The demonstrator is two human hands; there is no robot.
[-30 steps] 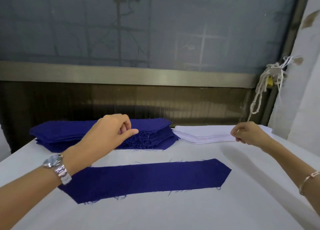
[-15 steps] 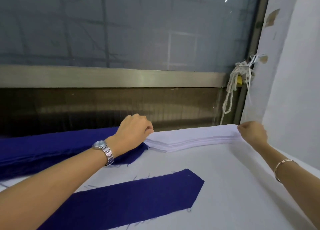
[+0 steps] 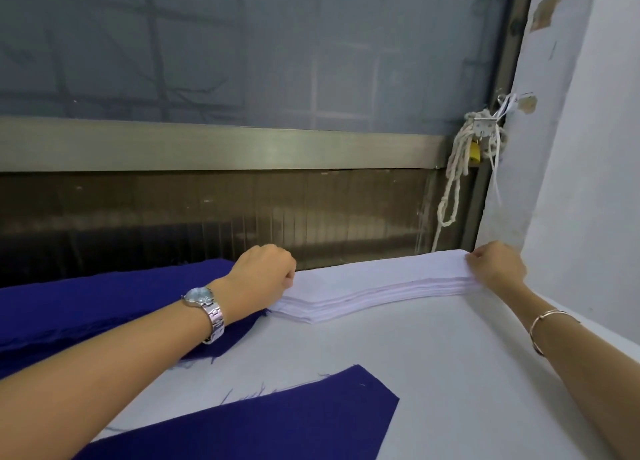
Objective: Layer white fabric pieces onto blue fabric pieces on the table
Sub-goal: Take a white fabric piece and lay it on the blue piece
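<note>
Your table (image 3: 450, 373) has a white cover, and three lots of cloth lie on it.

At the back, near the right, sits the white pile (image 3: 374, 283). It is a neat pile of many thin white pieces, one on top of the other. Its left end comes to a point.

Your left hand (image 3: 263, 276) is at that pointed end. The fingers are curled in tight and pressed together, and they meet your thumb at the edge of the pile, pinching it there. Your right hand (image 3: 497, 265) is at the other end of the pile. Its fingers are curled too, and they pinch the top of that end. How many pieces each hand has caught, you cannot tell.

Just to the left of the white pile is the blue pile (image 3: 104, 303). Your left wrist lies over its right end. The two piles almost touch.

In front, close to you, one blue piece (image 3: 277, 425) lies flat on the table by itself, well apart from the white pile. Its right end is pointed, and loose threads stick out along its back edge. No white cloth lies on it.

You have a silver watch (image 3: 204, 307) on your left wrist and a thin bangle (image 3: 543, 324) on your right.

Behind the table is a big window (image 3: 242, 44). A white rope (image 3: 453, 182) and a small yellow lock (image 3: 475, 151) hang by its right edge.
</note>
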